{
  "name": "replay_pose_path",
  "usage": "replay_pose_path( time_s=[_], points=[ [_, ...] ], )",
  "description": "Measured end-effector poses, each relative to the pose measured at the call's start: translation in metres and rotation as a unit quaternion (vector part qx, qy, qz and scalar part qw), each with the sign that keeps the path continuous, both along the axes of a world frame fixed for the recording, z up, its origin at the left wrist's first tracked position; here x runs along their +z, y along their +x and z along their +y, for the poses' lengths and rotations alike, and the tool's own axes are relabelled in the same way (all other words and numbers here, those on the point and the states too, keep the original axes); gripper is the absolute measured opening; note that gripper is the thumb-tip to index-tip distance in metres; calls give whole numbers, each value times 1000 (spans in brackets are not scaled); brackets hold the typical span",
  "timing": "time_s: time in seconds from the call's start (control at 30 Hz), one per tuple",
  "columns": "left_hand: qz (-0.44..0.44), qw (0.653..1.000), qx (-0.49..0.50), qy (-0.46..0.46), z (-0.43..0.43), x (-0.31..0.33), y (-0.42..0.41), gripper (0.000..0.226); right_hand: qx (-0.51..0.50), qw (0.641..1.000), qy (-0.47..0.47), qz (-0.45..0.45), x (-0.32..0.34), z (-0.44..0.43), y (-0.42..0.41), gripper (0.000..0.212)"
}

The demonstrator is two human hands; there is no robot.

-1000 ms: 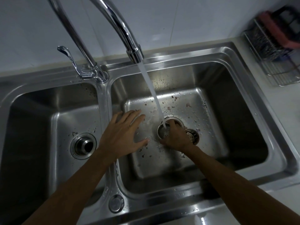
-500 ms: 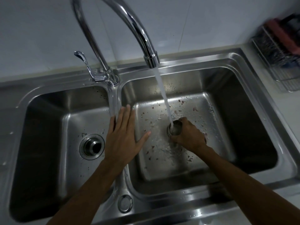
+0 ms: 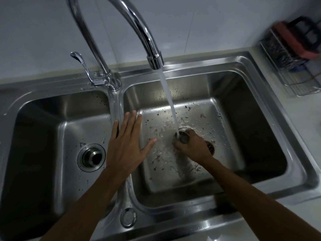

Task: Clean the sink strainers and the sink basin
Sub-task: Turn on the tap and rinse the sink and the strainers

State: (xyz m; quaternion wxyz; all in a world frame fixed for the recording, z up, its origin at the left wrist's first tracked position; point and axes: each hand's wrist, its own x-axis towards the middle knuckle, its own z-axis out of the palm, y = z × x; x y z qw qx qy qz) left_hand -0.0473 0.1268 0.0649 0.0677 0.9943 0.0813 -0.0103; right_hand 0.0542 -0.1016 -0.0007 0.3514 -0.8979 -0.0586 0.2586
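Observation:
A steel double sink fills the view. Water from the chrome faucet [image 3: 139, 32] falls into a round metal strainer [image 3: 182, 137], which my right hand [image 3: 194, 147] grips low in the right basin [image 3: 234, 136]. Part of the right drain [image 3: 211, 147] shows behind that hand. Small food scraps [image 3: 157, 159] dot the wet floor of the right basin. My left hand [image 3: 126, 141] hovers flat with fingers spread over the divider between the basins, holding nothing. The left basin [image 3: 52, 136] has its strainer [image 3: 91, 157] seated in the drain.
The faucet lever [image 3: 83, 66] stands at the back of the divider. A wire rack [image 3: 293, 66] with a red item and dark pieces sits on the counter at the far right. A round cap [image 3: 128, 217] sits on the front rim.
My left hand has drawn back from the right basin floor to above the divider. My right hand has closed further around the strainer under the stream. The view has shifted.

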Motion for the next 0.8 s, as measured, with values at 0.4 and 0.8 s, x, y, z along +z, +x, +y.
replay_pose_path(
  time_s=[0.4,0.8],
  points=[
    [-21,1000,2,-1,0,-3,1,91,-372,660,374,535,-2,22,9,72],
    [-29,999,5,16,1,-4,1,88,41,994,-86,-49,-4,18,-4,69]
  ],
)
